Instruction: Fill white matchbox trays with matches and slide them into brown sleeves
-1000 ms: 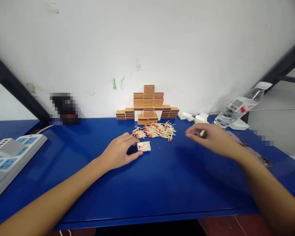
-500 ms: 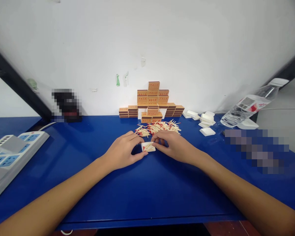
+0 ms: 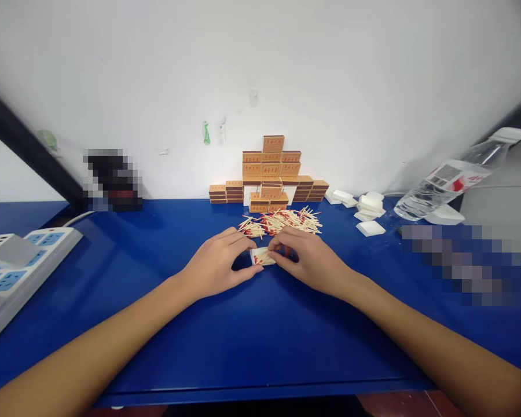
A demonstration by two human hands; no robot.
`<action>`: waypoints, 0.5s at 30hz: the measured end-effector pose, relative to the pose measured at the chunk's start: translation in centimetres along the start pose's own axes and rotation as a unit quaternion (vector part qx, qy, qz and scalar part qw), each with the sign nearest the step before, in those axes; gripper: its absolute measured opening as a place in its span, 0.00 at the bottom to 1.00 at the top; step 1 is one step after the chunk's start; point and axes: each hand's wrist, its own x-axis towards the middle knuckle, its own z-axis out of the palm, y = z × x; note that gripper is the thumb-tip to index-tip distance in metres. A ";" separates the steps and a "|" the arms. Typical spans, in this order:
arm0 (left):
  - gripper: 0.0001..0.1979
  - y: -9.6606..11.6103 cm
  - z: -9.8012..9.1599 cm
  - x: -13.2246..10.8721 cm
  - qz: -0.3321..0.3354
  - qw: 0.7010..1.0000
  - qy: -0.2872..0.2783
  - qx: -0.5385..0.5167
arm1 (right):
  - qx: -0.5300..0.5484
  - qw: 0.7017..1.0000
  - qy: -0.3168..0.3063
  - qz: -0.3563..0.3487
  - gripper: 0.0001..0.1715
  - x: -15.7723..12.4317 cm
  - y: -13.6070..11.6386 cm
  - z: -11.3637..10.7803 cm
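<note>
My left hand (image 3: 219,260) grips a small white matchbox tray (image 3: 255,252) by its left end, with the thumb on the near side and the fingers on the far side. A few red-tipped matches (image 3: 263,258) lie in the tray. My right hand (image 3: 304,255) is closed, its thumb and fingertips pinched on the matches at the tray's right end; the curled fingers partly cover that end. Just beyond both hands spreads a loose pile of matches (image 3: 290,220) on the blue table (image 3: 243,336).
Orange matchboxes (image 3: 271,169) are stacked in a stepped shape against the wall. To their right lie several white trays (image 3: 370,228) and a leaning plastic bottle (image 3: 443,179). A power strip (image 3: 30,260) lies at the left. Blurred-out items sit at both sides.
The view has shifted slightly. My right fingertips have moved a little further over the tray's right end, while my left hand keeps its hold on the tray.
</note>
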 end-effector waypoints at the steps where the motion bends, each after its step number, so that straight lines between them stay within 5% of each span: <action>1: 0.14 0.0 0.0 0.0 0.003 1.000 0.001 0.000 | -0.010 1.000 -0.001 -0.004 0.03 -0.1 0.0 0.0; 15: 0.13 0.1 0.0 0.1 0.019 1.000 0.007 -0.004 | -0.052 0.996 -0.053 -0.039 0.05 -0.3 -0.5 -0.5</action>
